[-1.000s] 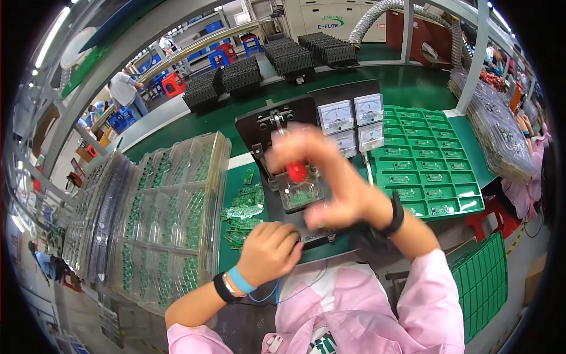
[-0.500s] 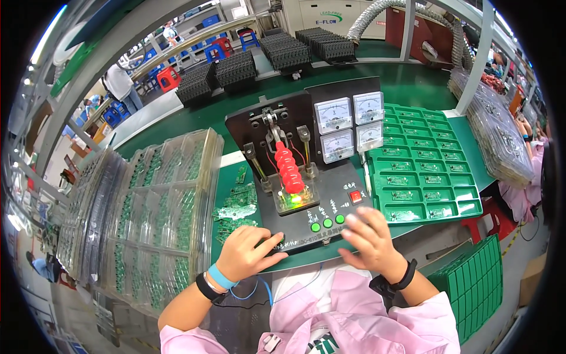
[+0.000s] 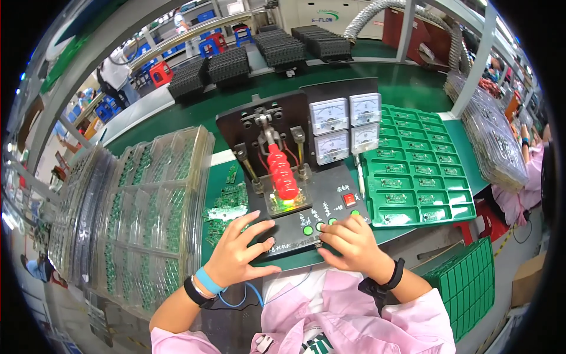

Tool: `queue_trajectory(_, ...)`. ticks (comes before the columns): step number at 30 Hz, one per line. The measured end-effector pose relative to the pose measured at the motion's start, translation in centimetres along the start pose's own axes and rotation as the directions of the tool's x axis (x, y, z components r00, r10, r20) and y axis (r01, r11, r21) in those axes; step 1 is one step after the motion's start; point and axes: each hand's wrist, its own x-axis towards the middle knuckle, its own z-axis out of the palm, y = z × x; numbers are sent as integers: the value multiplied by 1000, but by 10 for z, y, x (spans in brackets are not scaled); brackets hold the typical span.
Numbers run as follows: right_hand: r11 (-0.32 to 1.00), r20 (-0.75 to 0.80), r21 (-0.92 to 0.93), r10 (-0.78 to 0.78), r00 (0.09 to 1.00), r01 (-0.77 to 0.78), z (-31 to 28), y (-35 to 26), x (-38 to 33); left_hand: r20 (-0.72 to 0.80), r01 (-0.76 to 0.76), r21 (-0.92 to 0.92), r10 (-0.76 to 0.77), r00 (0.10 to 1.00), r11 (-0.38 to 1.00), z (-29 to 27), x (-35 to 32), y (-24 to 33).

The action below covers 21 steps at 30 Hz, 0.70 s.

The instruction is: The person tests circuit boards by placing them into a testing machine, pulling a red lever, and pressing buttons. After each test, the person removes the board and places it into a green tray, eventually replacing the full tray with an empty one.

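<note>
The green tabletop [image 3: 295,259] carried a black test fixture [image 3: 330,187]. The left hand [image 3: 239,253] touched its near left corner, fingers spread wide, apparently empty. The right hand [image 3: 348,242] had its fingers curled; from here I couldn't tell whether they held anything. The red handle [image 3: 281,174] sloped lengthwise down toward the person, beyond and between both hands, slightly nearer the left. The green buttons [image 3: 308,230] lay right at the right fingertips.
</note>
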Motion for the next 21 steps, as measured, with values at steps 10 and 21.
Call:
queue_trajectory(10, 972, -132, 84, -207, 969, 219, -8, -18, 103, -37, -12, -129, 7, 999, 992, 3, -3, -5)
queue_trajectory(21, 927, 98, 39, -376, 921, 374, -17, -21, 77, -112, -53, -190, 32, 993, 980, 13, -6, -7)
